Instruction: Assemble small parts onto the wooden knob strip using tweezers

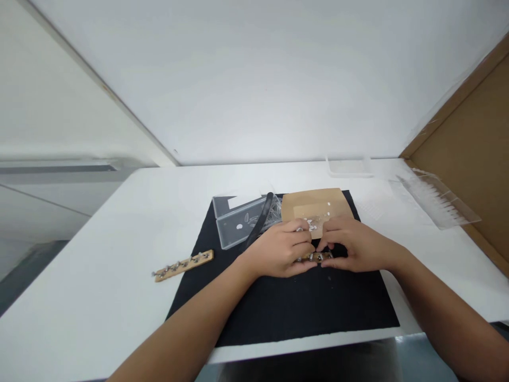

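Note:
Over the black mat (302, 313), my left hand (282, 249) is closed around a narrow wooden strip with small metal fittings (319, 257). Most of that strip is hidden under the fingers; only its right part shows. My right hand (352, 241) is closed at the same strip's right end, thumb below and fingertips above. Whether a small piece sits between those fingertips I cannot make out. A similar wooden strip with metal clips (184, 266) lies to the left, partly on the mat's edge. Just behind my hands is a tan card or tray (314, 199) with small white pieces on it.
A clear plastic case (234, 233) holding small parts lies open at the mat's back left, with a black strap-like piece (262, 217) across it. Toward the back wall stands a clear tray (350, 168). Clear plastic sheets (437, 201) lie near the brown panel (469, 138) at right.

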